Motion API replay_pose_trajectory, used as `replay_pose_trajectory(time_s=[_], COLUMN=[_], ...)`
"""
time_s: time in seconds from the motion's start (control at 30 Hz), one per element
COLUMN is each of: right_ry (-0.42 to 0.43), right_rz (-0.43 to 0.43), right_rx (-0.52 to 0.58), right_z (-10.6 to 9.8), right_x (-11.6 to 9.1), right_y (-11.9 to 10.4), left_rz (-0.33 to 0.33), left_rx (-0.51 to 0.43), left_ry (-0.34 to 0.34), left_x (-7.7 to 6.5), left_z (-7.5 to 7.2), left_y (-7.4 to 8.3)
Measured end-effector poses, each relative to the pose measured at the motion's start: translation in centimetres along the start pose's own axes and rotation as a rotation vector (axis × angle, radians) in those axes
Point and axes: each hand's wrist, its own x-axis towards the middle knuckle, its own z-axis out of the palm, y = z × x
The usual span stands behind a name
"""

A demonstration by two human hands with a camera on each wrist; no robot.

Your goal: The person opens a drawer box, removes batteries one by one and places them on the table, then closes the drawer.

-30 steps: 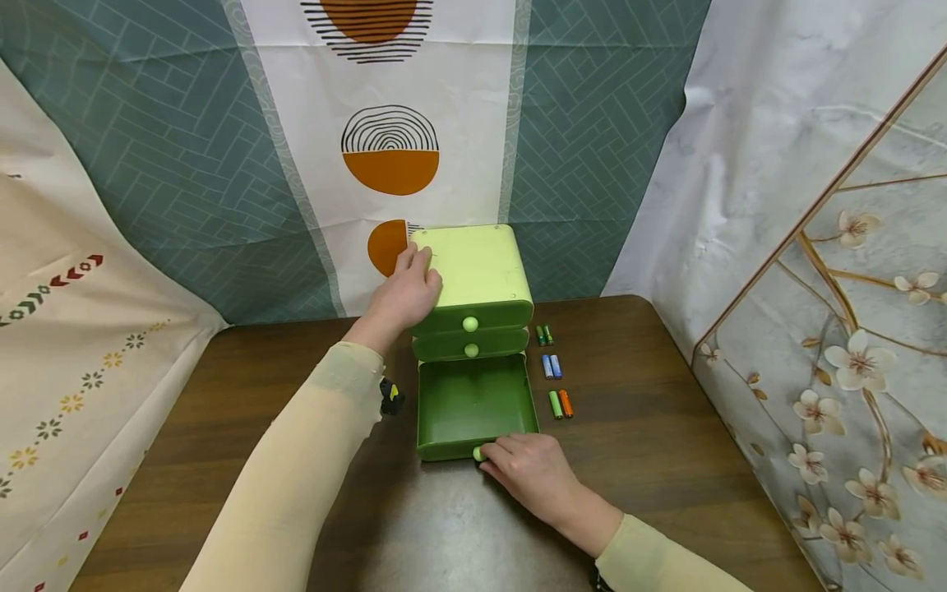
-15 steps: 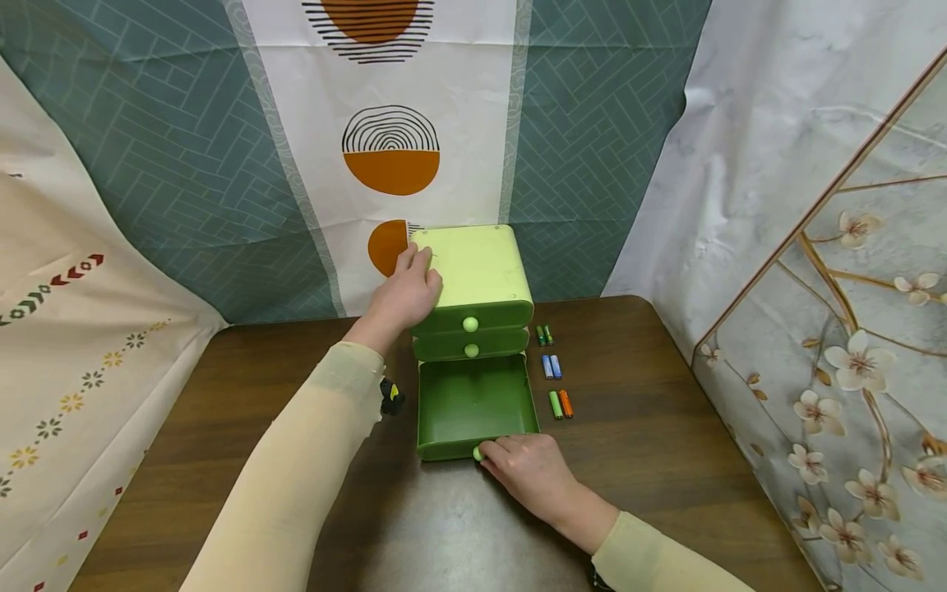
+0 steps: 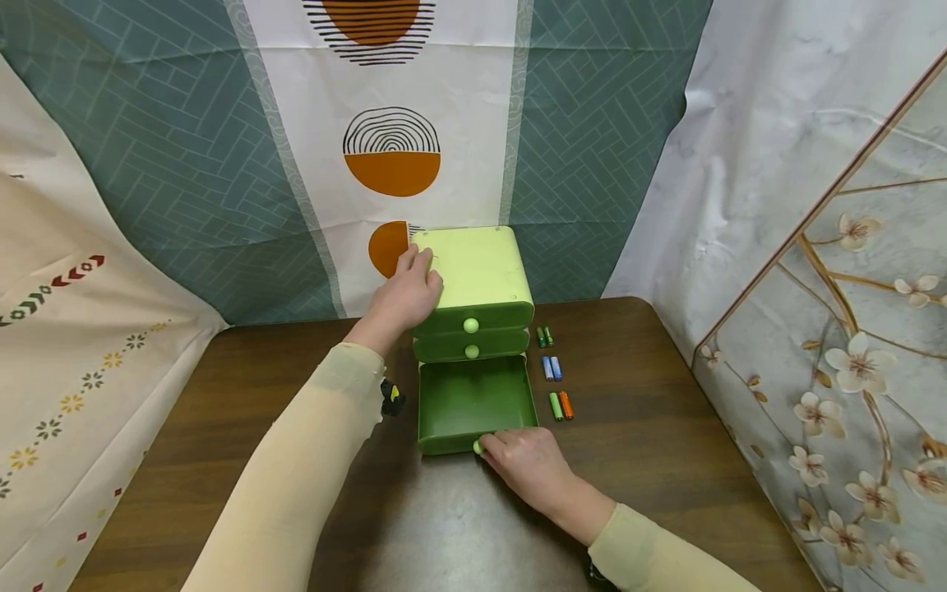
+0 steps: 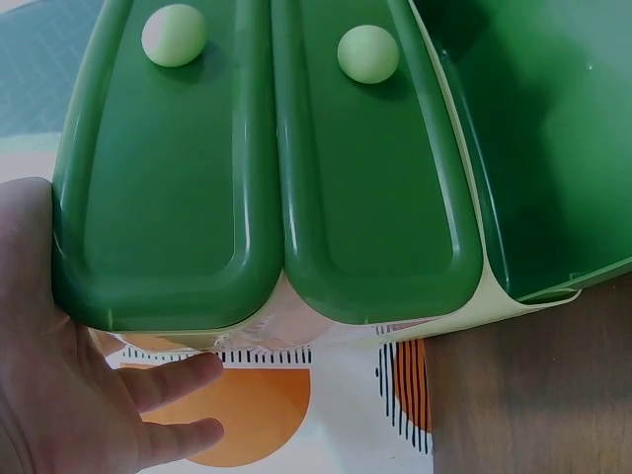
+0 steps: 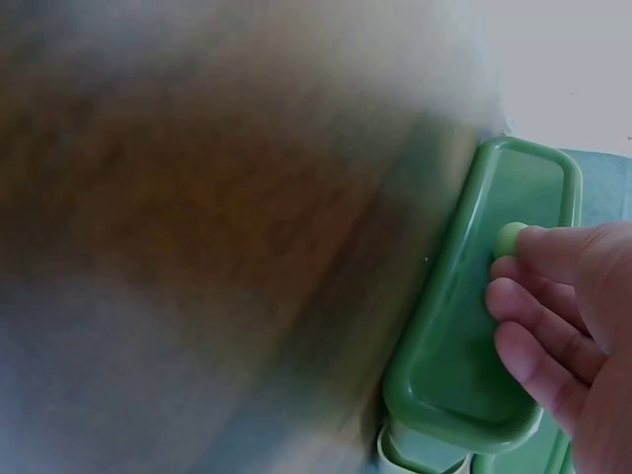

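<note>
A small light-green chest of drawers with dark green drawer fronts stands at the back of the table. Its upper drawer and middle drawer are closed. The bottom drawer is pulled far out, with nothing inside. My left hand rests on the chest's top left edge; two of its fingers extend out straight beside the wall. At the bottom drawer's front, my right hand pinches the round pale-green knob between thumb and fingertips, the other fingers bent against the front.
Right of the chest lie three pairs of batteries: small green batteries, blue-and-white batteries, and a light green battery beside an orange battery. Patterned cloth hangs behind the brown wooden table.
The bottom drawer has slid slightly inward, my right hand moving with its knob. My left hand stays where it was on the chest, and the batteries have not moved.
</note>
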Motion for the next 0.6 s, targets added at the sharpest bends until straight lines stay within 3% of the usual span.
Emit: replay_pose_trajectory(time_s=[0.6], right_ry=[-0.009], right_rz=[0.026], right_rx=[-0.026], right_z=[0.9], right_x=[1.6], right_y=[1.8], left_rz=[-0.004], left_rx=[-0.006], left_ry=[0.005], left_x=[-0.2], left_z=[0.0], left_y=[0.2])
